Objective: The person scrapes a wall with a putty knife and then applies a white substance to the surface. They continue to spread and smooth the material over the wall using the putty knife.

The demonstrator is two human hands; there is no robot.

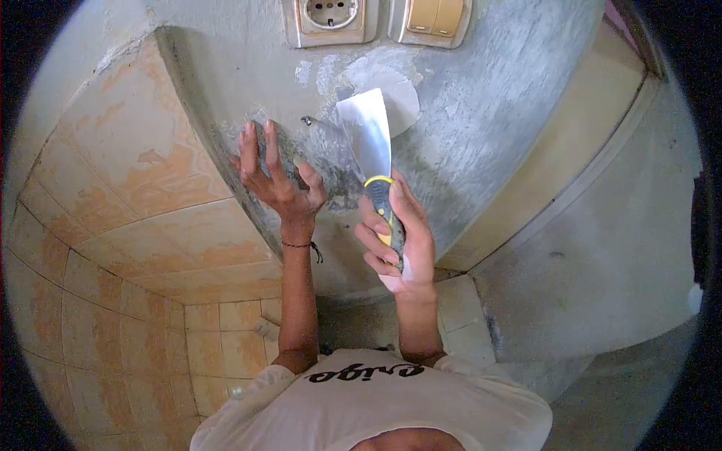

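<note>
My right hand (410, 237) is wrapped round the dark grey and yellow handle of a putty knife (368, 131), its wide metal blade pointing up toward the wall. Behind the blade tip, a smooth pale patch of filler (398, 98) shows on the grey wall (481, 113). To the left, my left hand (278, 177) has its fingers spread at the wall's stained, darkened area, holding nothing. A small dark hook or screw (306, 120) sticks out of the wall between the left fingertips and the blade.
A power socket (329, 13) and a double light switch (435, 16) sit on the wall above the patch. Orange-veined tiles (124, 150) cover the left side, meeting the grey wall at a raised edge. A pale door-like panel (594, 240) stands at right.
</note>
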